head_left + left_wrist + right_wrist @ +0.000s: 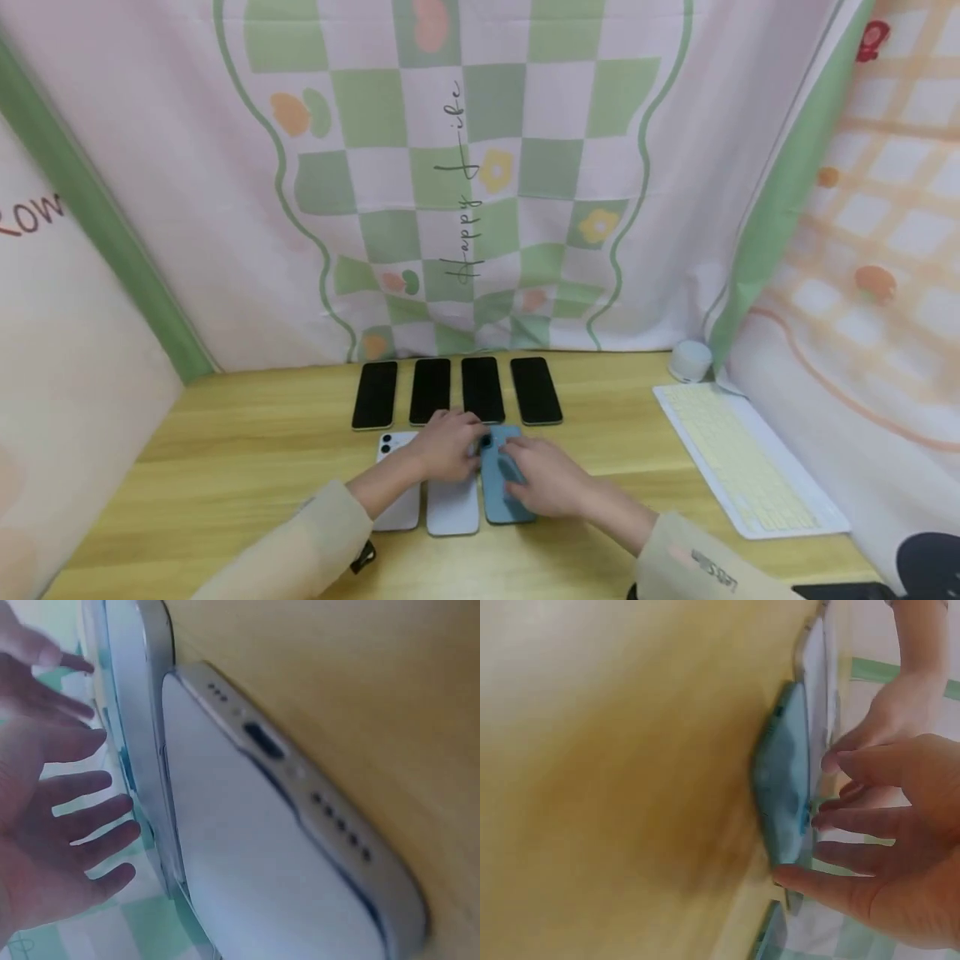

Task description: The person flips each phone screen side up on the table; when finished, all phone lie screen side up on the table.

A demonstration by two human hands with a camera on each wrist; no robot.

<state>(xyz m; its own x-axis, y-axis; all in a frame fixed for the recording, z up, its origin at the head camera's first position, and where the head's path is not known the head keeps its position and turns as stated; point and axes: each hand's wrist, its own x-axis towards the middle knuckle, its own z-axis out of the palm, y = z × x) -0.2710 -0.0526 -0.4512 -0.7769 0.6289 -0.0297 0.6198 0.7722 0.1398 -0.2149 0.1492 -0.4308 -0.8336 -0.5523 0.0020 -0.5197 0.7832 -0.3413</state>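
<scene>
The blue phone [492, 477] lies on the wooden surface [240, 433], just right of two white phones [452, 507]. The right hand [551, 475] is over it, the left hand [450, 446] by its camera end, fingers of both loosely spread; whether they touch it is hard to tell. Four black-screened phones [375, 395] line up beyond.

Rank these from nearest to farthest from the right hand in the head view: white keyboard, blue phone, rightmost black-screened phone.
1. Blue phone: partly covered by the right hand.
2. Rightmost black-screened phone: beyond the hand, in the far row.
3. White keyboard: well off to the right.
</scene>
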